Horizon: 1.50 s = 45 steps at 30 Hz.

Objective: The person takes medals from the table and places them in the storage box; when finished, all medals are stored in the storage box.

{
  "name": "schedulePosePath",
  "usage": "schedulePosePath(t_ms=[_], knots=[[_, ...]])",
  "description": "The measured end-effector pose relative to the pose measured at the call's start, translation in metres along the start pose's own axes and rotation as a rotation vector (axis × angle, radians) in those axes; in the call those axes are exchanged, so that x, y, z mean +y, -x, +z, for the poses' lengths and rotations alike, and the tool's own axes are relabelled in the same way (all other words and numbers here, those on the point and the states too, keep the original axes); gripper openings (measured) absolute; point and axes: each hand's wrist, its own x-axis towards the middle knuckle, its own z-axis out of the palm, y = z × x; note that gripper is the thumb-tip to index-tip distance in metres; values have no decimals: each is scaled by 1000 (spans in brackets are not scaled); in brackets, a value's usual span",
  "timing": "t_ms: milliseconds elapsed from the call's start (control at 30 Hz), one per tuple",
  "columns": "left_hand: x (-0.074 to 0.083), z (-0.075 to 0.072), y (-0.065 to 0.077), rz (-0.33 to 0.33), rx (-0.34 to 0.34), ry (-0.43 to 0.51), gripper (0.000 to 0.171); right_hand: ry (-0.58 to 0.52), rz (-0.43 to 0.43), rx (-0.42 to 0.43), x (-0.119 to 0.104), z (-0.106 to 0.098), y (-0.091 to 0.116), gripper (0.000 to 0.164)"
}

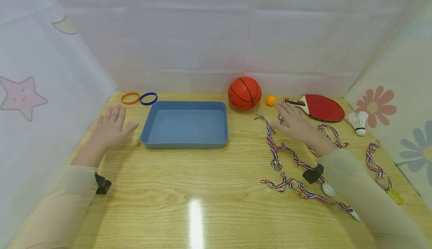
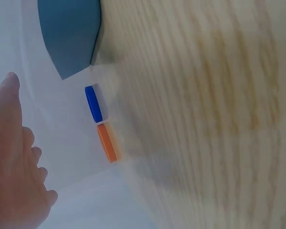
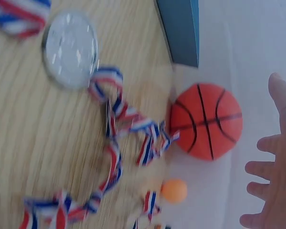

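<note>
Both empty, fingers extended, a person's left grip [image 1: 109,129] hovers left of a blue tray [image 1: 185,145], the right grip [image 1: 293,122] near ribboned medals [image 1: 276,164] at right on the tabletop [image 1: 162,189]; a basketball [image 1: 245,93] and red paddle [image 1: 325,108] lie at the far side.

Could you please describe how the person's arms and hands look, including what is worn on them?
The left hand and the right hand are bare, without gloves. Long, plain, light beige sleeves cover the forearms. A small, boxy black device sits at the left wrist, and a similar one at the right. No cables are visible on either arm.
</note>
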Motion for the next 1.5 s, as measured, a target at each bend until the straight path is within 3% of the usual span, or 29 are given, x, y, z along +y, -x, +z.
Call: schedulePosePath(t_ms=[233,500,667,967,1233,1500], knots=[[12,7,-9,92,-22,31,82,-29,-112,-80,-34,18,-24,77],[21,14,-18,123,-58,60,82,-60,-195,-109,-64,48,-56,70],[21,17,-24,144,-102,86,82,-29,-189,-166,-76,67,-66,70],[24,19,-25,179,-168,62,77,-69,-132,-263,-82,75,-70,71],[27,19,-21,206,-184,53,75,-81,-139,-262,-82,74,-66,73],[31,22,-14,249,-168,35,78,-79,-166,-250,-84,70,-49,72]])
